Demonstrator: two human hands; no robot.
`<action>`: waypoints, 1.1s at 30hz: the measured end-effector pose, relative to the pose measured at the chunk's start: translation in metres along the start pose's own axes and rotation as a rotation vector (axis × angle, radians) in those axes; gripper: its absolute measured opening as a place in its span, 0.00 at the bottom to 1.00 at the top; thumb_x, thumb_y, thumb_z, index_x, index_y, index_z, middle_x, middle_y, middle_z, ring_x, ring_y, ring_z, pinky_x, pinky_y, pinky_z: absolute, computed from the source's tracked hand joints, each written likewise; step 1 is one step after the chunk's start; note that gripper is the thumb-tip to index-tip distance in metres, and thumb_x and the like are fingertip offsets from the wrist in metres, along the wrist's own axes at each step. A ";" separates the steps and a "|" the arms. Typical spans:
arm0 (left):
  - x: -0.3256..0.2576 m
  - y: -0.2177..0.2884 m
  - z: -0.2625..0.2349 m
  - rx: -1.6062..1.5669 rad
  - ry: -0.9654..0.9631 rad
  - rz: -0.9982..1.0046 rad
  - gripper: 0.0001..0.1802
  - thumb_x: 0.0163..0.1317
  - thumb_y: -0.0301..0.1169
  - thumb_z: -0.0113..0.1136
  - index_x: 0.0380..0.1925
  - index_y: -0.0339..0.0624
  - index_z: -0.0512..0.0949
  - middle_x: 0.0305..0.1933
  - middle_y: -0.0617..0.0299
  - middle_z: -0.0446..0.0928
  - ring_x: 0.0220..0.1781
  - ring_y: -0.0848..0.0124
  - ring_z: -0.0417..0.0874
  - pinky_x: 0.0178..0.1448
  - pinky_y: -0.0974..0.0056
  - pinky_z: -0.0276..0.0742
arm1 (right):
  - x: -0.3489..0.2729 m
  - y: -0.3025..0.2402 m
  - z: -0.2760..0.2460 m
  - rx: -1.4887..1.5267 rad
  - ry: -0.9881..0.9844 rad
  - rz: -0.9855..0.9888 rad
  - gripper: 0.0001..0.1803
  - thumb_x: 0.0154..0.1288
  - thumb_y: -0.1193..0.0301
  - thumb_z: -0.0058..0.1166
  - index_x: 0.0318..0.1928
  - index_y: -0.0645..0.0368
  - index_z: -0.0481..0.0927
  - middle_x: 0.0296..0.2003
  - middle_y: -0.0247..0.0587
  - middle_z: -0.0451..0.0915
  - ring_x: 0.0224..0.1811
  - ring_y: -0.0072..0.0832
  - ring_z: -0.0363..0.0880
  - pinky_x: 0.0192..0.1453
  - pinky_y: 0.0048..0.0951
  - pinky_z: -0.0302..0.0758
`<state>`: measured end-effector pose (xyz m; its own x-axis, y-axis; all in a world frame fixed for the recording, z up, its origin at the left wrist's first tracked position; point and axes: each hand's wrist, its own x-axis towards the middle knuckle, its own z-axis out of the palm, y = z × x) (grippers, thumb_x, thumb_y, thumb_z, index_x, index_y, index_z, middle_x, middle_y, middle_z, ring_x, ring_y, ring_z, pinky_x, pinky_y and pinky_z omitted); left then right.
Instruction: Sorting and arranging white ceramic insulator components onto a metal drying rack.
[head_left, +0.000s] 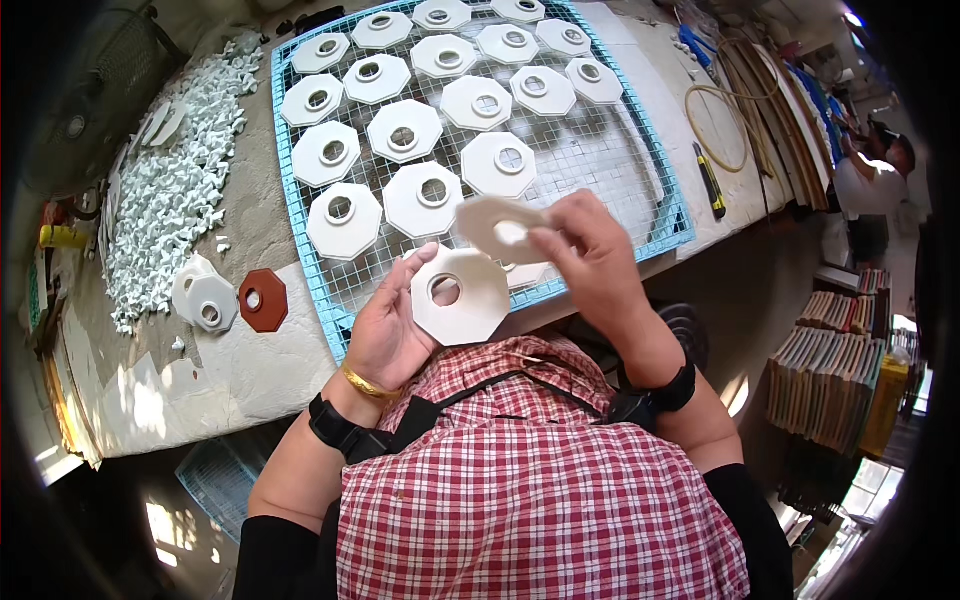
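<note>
My left hand [382, 335], palm up with a gold bracelet at its wrist, holds a cream-white octagonal plate [472, 312] with a round central hole. Just above it, my right hand [592, 248] pinches a second white octagonal plate [480, 222] by its right edge. This plate is tilted and a little blurred. Beyond both hands, several similar white plates [405, 130] with raised rings around their holes lie in rows on a blue-framed mesh rack [284, 150]. Another white plate [530, 274] on the rack's near edge is partly covered by my right hand and its plate.
A heap of small white pieces [165, 200] covers the table's left. Near it lie loose white plates [205, 300] and a red-brown octagonal plate [264, 300]. A yellow-and-black cutter [710, 180] and a hose [735, 150] lie right of the rack. Another person [880, 170] stands far right.
</note>
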<state>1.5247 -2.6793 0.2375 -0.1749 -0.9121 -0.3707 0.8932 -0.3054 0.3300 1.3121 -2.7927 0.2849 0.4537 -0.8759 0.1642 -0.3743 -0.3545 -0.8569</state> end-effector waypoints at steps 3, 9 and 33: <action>0.004 -0.003 0.009 0.010 0.059 0.004 0.24 0.77 0.38 0.42 0.67 0.39 0.58 0.65 0.51 0.66 0.65 0.63 0.73 0.69 0.51 0.75 | 0.014 0.056 -0.037 0.335 0.206 0.406 0.09 0.68 0.69 0.60 0.39 0.63 0.82 0.30 0.30 0.77 0.27 0.16 0.73 0.28 0.18 0.67; -0.002 -0.005 0.011 0.106 0.072 -0.022 0.24 0.72 0.25 0.47 0.66 0.36 0.60 0.64 0.50 0.69 0.65 0.63 0.75 0.69 0.57 0.75 | 0.039 0.124 -0.056 0.533 0.319 0.621 0.13 0.68 0.71 0.59 0.49 0.66 0.78 0.30 0.31 0.77 0.22 0.13 0.70 0.20 0.14 0.62; -0.016 -0.002 0.002 0.064 0.037 0.054 0.26 0.75 0.25 0.36 0.70 0.32 0.53 0.70 0.45 0.62 0.71 0.55 0.67 0.74 0.46 0.67 | 0.045 0.121 -0.053 -0.382 0.306 0.436 0.20 0.62 0.70 0.62 0.52 0.65 0.77 0.31 0.42 0.82 0.31 0.31 0.82 0.37 0.34 0.77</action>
<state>1.5249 -2.6645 0.2447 -0.1110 -0.9173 -0.3824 0.8723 -0.2743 0.4048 1.2444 -2.8928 0.2143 -0.0343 -0.9992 0.0210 -0.7584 0.0124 -0.6516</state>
